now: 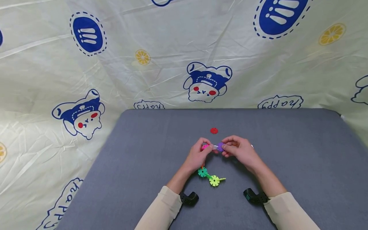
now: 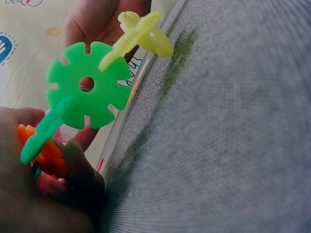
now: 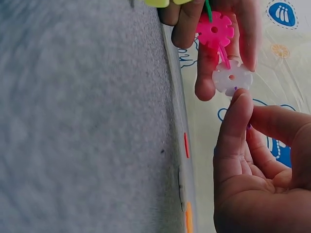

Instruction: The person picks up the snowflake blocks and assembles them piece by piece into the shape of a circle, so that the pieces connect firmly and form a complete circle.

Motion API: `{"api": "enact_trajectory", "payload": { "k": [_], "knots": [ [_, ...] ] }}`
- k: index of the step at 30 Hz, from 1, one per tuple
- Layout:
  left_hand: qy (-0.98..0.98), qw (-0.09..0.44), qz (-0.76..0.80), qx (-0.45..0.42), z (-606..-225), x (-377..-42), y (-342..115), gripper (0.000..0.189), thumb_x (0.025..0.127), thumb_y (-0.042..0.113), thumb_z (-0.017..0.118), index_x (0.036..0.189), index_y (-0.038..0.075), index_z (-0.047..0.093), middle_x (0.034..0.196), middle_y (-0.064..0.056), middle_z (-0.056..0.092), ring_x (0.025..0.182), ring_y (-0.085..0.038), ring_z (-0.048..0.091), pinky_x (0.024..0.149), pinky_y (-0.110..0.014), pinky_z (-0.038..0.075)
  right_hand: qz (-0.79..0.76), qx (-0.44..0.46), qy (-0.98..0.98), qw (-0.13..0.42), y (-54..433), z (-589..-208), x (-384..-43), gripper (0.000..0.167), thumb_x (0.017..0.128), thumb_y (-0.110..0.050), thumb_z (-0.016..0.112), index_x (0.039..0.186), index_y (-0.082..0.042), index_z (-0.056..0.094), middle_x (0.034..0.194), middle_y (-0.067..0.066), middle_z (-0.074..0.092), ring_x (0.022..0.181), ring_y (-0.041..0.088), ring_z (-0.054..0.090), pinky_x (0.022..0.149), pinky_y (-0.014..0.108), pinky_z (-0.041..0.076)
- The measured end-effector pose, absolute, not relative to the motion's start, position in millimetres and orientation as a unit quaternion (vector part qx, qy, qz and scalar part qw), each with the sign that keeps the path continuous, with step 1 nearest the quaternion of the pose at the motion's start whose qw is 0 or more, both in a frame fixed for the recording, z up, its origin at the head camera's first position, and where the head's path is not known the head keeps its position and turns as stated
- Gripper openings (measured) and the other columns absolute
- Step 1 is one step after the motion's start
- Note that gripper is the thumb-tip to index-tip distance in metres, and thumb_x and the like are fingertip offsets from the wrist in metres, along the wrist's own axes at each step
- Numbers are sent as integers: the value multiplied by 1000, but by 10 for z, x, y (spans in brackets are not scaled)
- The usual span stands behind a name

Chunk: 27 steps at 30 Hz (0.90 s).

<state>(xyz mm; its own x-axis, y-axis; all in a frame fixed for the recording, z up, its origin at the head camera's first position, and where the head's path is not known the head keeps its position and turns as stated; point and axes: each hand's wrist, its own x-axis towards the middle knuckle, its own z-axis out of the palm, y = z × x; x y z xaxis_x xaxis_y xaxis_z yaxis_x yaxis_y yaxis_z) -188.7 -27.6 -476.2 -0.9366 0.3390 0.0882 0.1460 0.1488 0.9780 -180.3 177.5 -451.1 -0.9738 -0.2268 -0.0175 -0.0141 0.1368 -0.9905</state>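
Note:
My left hand [image 1: 198,155] grips a chain of notched plastic discs, its fingers around the pink disc [image 3: 224,35] and the white disc [image 3: 224,81]. Between thumb and fingertips, my right hand [image 1: 242,151] pinches a purple disc [image 1: 220,147], right at the white disc's edge. Most of the purple disc is hidden by fingers in the right wrist view. From the left hand the chain runs on through an orange disc [image 2: 52,164] and a green disc [image 2: 104,88]. It continues to a yellow disc [image 1: 212,181], with another yellow piece [image 1: 222,179] seen edge-on.
Beyond the hands, a single red disc [image 1: 214,130] lies on the grey tabletop [image 1: 143,153]. Black wrist devices [image 1: 189,198] sit on both forearms at the sleeve ends. A printed curtain [image 1: 166,80] hangs behind the table's far edge.

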Motion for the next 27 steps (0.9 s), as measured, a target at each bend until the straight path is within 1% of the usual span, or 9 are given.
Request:
{"api": "enact_trajectory", "payload": {
  "k": [1, 8, 12, 15, 17, 21, 25, 27],
  "knots": [
    [754, 78, 632, 160, -4763, -1885, -276, 15, 97, 35, 55, 104, 21, 55, 52, -7, 45, 36, -14, 35, 36, -25, 31, -656, -77, 746, 82, 1769, -4512, -1801, 29, 94, -10, 63, 114, 9, 55, 95, 23, 63, 77, 23, 67, 70, 37, 57],
    [757, 78, 632, 147, -4770, -1869, -264, 21, 97, 35, 56, 104, 15, 57, 51, 0, 39, 37, -14, 33, 38, -26, 31, -673, -55, 734, 79, 1727, -4524, -1784, 27, 92, -4, 63, 111, 14, 56, 94, 24, 65, 74, 18, 67, 69, 33, 57],
    [771, 69, 616, 144, -4777, -1859, -262, 23, 97, 36, 56, 103, 14, 58, 57, 2, 43, 43, -12, 37, 43, -25, 33, -680, -52, 728, 77, 1691, -4536, -1767, 25, 92, -1, 62, 110, 15, 56, 93, 24, 65, 73, 18, 67, 68, 33, 57],
    [786, 61, 597, 148, -4781, -1849, -266, 22, 96, 37, 56, 102, 16, 58, 60, 2, 46, 46, -11, 40, 46, -25, 36, -681, -50, 725, 84, 1668, -4542, -1750, 25, 92, -1, 62, 110, 16, 55, 93, 24, 65, 74, 18, 67, 69, 33, 57],
    [785, 64, 596, 155, -4785, -1842, -271, 22, 96, 38, 56, 101, 16, 56, 57, 0, 46, 43, -12, 41, 44, -26, 38, -681, -46, 725, 89, 1659, -4549, -1742, 25, 93, -1, 61, 111, 15, 55, 93, 23, 65, 75, 18, 67, 70, 33, 57],
    [754, 86, 632, 156, -4790, -1845, -269, 24, 96, 37, 59, 98, 14, 51, 50, -5, 43, 34, -17, 41, 33, -30, 39, -681, -49, 724, 96, 1653, -4557, -1748, 26, 94, -3, 59, 112, 15, 56, 96, 23, 65, 76, 19, 67, 70, 33, 57],
    [729, 100, 662, 140, -4781, -1857, -267, 24, 95, 34, 60, 94, 13, 49, 50, -5, 43, 32, -18, 42, 31, -31, 40, -680, -64, 723, 103, 1668, -4545, -1771, 26, 96, -3, 56, 115, 14, 58, 99, 24, 64, 77, 19, 67, 72, 33, 57],
    [725, 101, 668, 135, -4768, -1866, -266, 23, 95, 34, 60, 96, 14, 49, 50, -7, 42, 32, -18, 42, 31, -30, 40, -673, -71, 730, 101, 1690, -4521, -1780, 26, 97, -5, 55, 116, 13, 60, 99, 24, 64, 78, 19, 67, 72, 33, 57]
  ]
}}
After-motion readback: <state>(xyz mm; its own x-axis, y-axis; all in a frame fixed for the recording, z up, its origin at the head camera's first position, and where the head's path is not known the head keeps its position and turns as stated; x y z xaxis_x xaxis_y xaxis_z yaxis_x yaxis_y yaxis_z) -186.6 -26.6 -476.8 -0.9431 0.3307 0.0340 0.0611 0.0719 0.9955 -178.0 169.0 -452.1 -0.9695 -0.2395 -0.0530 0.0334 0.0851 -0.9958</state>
